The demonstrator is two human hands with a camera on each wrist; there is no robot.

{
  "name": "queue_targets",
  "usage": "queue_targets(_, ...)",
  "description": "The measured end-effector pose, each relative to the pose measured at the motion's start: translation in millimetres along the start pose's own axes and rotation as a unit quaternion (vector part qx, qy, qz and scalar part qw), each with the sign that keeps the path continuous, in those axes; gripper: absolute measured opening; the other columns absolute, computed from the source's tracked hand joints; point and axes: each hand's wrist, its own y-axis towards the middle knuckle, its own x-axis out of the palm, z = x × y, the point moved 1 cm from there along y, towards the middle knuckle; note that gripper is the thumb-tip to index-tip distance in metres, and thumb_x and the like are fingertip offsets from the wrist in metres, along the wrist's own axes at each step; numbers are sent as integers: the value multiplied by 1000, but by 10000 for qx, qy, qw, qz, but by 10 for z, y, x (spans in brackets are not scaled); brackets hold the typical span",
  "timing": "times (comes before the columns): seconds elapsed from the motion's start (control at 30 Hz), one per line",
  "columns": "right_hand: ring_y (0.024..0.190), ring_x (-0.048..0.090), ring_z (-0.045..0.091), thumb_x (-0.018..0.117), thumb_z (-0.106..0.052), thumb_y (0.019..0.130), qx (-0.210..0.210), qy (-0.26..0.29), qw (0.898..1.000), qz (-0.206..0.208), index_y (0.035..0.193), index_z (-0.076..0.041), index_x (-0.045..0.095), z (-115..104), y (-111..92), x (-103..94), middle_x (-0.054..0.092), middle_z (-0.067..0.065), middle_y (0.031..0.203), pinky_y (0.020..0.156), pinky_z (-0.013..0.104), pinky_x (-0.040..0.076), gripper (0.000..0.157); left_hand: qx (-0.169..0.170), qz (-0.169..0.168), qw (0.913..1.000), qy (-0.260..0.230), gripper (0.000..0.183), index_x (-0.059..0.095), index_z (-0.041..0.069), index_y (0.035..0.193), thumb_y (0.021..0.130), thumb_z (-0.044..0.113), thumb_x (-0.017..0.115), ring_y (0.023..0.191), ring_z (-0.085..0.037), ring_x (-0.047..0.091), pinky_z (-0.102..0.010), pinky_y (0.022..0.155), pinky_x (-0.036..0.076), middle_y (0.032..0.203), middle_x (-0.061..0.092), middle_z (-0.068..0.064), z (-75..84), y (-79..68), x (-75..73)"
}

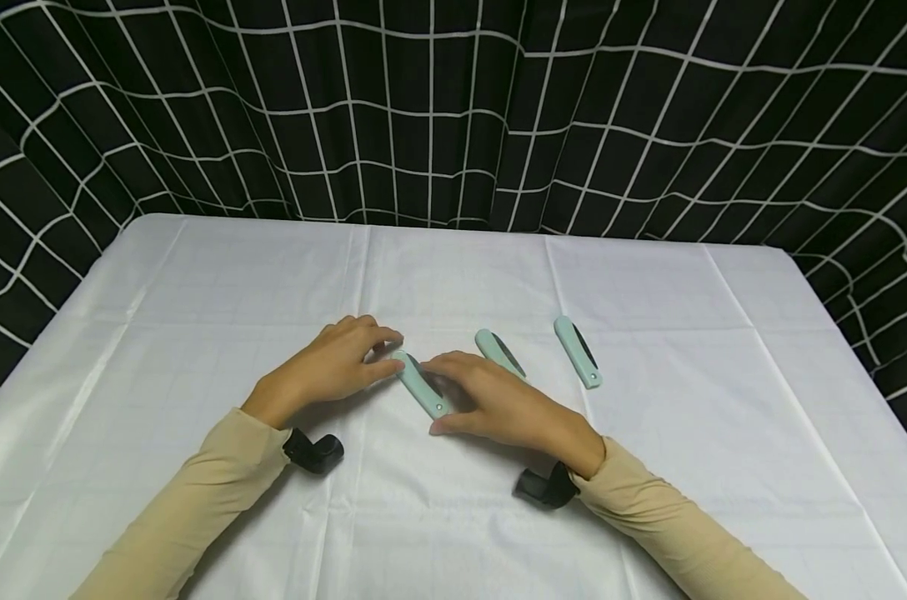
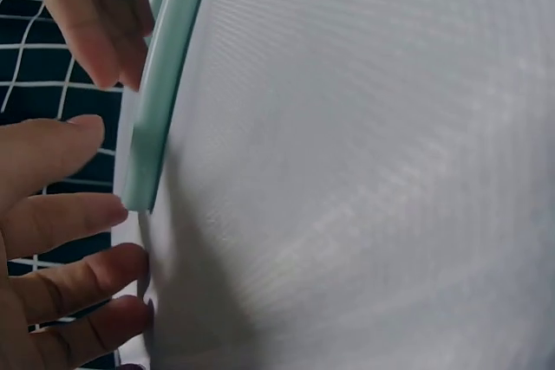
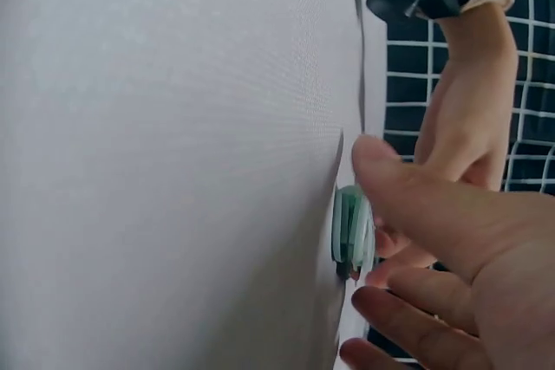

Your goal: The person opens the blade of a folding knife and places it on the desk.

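Three mint-green folded tools with a rivet and a dark strip along one edge, perhaps folding knives, lie on a white cloth. The nearest folded tool lies slanted between my two hands. At its far end is my left hand, thumb and forefinger spread beside it; in the left wrist view the fingers look extended, a fingertip at the end of the green handle. Over its right side arches my right hand. The right wrist view shows that thumb apart from the tool, fingers loosely bent.
A second folded tool lies just beyond my right hand, partly hidden by it. Farther right lies a third folded tool. The white tablecloth has fold creases, and a black curtain with white grid lines hangs behind the table.
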Motion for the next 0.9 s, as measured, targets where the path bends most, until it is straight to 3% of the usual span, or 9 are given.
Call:
queue_targets(0.17, 114, 56, 18, 79, -30, 85, -38, -178, 9998, 60, 135, -5, 58, 2, -4, 15, 61, 6, 125, 99, 36, 47, 59, 55, 69, 9999, -107, 35, 68, 8, 123, 94, 27, 67, 89, -19, 54, -40, 85, 39, 94, 62, -3, -11, 21, 25)
queue_targets(0.33, 100, 53, 16, 79, -30, 85, -126, -256, 9995, 159, 128, -6, 64, -4, -11, 22, 62, 3, 111, 88, 32, 45, 51, 24, 133, 9995, -286, 31, 69, 8, 119, 91, 23, 71, 81, -16, 54, -39, 84, 38, 87, 62, 0, -48, 50, 47)
queue_targets(0.53, 97, 53, 16, 80, -27, 83, -217, -241, 9992, 229, 128, -7, 64, 0, -11, 25, 61, 1, 103, 87, 31, 44, 52, -34, 194, 9975, -678, 26, 69, 8, 110, 88, 20, 76, 79, -14, 54, -34, 82, 40, 84, 64, 1, -70, 53, 41)
queue_targets(0.73, 103, 59, 16, 83, -22, 80, -188, -65, 9991, 364, 131, -5, 62, 6, -2, 24, 67, 4, 111, 93, 35, 48, 57, -177, 251, 9939, -1061, 21, 67, 7, 105, 87, 15, 76, 80, -15, 56, -29, 77, 43, 85, 66, -1, -75, 58, 29)
queue_targets(0.9, 103, 61, 17, 84, -19, 79, -1, 19, 9992, 397, 134, -2, 58, 6, -11, 21, 68, 6, 109, 93, 35, 49, 63, -103, 155, 9945, -1027, 22, 69, 5, 109, 89, 15, 73, 77, -14, 53, -28, 74, 41, 83, 63, -1, -80, 69, 47)
